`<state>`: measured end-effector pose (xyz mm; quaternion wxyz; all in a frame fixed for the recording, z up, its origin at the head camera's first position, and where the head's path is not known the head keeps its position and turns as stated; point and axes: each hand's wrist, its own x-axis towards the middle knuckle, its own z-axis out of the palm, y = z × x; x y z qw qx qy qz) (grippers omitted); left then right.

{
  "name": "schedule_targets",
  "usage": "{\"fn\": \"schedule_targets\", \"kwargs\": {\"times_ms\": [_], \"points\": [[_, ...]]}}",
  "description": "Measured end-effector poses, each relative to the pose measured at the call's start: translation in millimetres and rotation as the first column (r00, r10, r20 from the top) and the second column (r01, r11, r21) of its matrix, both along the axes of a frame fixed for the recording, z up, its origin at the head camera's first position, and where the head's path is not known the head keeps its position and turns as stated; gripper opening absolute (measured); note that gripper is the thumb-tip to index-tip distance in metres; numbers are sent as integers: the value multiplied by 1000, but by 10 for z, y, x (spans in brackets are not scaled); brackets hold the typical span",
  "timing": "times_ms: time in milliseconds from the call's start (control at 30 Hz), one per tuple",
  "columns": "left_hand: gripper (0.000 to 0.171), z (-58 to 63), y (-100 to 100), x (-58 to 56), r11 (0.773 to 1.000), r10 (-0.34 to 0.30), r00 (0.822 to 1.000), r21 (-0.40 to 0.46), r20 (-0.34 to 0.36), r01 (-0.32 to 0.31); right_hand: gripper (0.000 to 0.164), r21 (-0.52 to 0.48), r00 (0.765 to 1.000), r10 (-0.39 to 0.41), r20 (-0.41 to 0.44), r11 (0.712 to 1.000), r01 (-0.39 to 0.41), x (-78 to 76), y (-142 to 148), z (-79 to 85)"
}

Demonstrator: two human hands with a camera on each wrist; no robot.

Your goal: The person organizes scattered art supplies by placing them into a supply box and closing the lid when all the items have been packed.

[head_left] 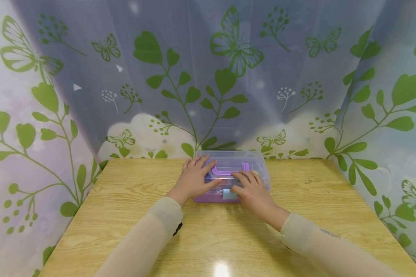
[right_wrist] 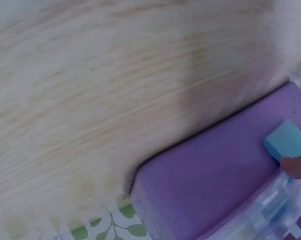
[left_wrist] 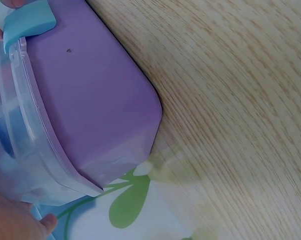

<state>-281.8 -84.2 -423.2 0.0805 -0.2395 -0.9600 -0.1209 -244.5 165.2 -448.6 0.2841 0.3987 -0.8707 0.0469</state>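
Note:
A box with a purple base, a translucent lid and a purple handle sits on the table. A light blue latch is at its front; in the right wrist view the latch tilts out from the purple wall. My left hand rests on the left part of the lid with fingers spread. My right hand lies over the front right, its fingers on the lid and its thumb touching the latch. Blurred coloured contents show through the lid.
The wooden table extends around the box on both sides and in front. Close behind the box hangs a curtain printed with green leaves and butterflies, which also runs along both sides of the table.

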Motion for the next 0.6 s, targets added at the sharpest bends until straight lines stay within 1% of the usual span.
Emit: {"fn": "schedule_targets", "kwargs": {"times_ms": [167,400,500,600], "points": [[82,-8,5,-4,1000,7,1000,-4,-2,-7,32,15,998,-10,61,1000,9,23,4,85],[81,-14,10,-25,1000,-13,1000,-13,-20,13,27,0,989,-18,148,1000,18,18,23,149],[81,-18,2,-29,1000,-13,1000,-15,-16,13,27,-10,980,0,197,1000,2,17,21,211],[82,-20,-12,-22,1000,-7,1000,-18,-8,7,26,-2,963,19,269,1000,-19,21,18,313]]}}
